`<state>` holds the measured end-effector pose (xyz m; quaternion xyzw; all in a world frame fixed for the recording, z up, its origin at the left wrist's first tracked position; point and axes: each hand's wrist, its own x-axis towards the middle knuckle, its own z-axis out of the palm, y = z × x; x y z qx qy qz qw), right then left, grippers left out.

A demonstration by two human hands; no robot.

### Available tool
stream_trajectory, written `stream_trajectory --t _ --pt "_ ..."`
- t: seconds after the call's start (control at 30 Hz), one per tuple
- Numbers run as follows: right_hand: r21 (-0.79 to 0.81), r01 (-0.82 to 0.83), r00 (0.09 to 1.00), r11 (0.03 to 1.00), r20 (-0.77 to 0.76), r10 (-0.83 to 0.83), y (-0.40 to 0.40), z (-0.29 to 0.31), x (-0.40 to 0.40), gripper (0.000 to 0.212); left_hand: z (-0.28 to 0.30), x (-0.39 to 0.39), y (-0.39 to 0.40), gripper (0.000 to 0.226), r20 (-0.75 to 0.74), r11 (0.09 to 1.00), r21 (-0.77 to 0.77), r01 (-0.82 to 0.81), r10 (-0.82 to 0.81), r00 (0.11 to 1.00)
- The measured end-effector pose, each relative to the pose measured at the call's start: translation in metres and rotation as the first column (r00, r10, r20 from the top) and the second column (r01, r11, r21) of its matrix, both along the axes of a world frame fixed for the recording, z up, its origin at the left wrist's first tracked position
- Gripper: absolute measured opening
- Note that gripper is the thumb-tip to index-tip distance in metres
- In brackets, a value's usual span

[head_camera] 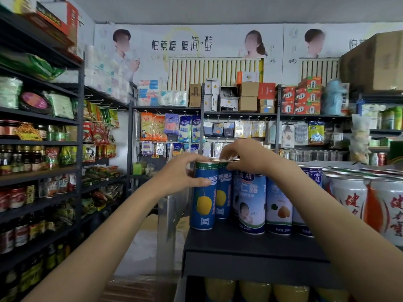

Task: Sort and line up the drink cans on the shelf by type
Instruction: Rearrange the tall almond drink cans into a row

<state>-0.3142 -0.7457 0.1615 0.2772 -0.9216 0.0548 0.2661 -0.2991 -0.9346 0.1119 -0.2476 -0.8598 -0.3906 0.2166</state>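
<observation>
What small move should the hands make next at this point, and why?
Probably the left hand should slide the front blue mango can back flush with the second mango can, which the right hand touches on top. The front can sits forward of its twin, near the shelf's left edge.

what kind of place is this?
Most likely a small grocery or convenience store. Metal shelves hold jars and snack packs, packets hang on hooks along the back wall, and drink cans stand in rows on the shelf in front.
</observation>
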Motion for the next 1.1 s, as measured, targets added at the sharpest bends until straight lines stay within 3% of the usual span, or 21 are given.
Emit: stream_trajectory --t 0.13,0.3,0.6,0.83,1.1 --pt "0.015 0.090 0.996 0.996 -0.028 -0.090 -0.014 0.003 -0.010 0.016 -0.007 0.004 -0.001 0.065 0.053 0.997 0.076 0.009 -0.013 0.999" --pt "0.043 0.153 0.988 0.987 -0.001 -0.153 -0.021 0.015 -0.010 0.015 -0.013 0.004 -0.002 0.057 0.047 0.991 0.129 -0.015 0.009 0.999" --pt "0.085 0.030 0.985 0.996 0.166 -0.044 -0.006 0.029 0.014 0.024 -0.014 -0.001 -0.002 0.066 0.034 0.995 0.088 -0.048 0.045 0.998" --pt "0.134 0.052 0.985 0.990 0.156 -0.073 -0.007 0.031 0.025 0.020 -0.014 -0.002 -0.002 0.067 0.044 0.996 0.070 -0.056 0.053 0.998" --pt "0.046 0.032 0.989 0.998 0.141 -0.039 -0.005 0.021 0.025 0.011 -0.015 -0.001 -0.001 0.061 0.071 0.989 0.136 -0.061 0.052 0.996"
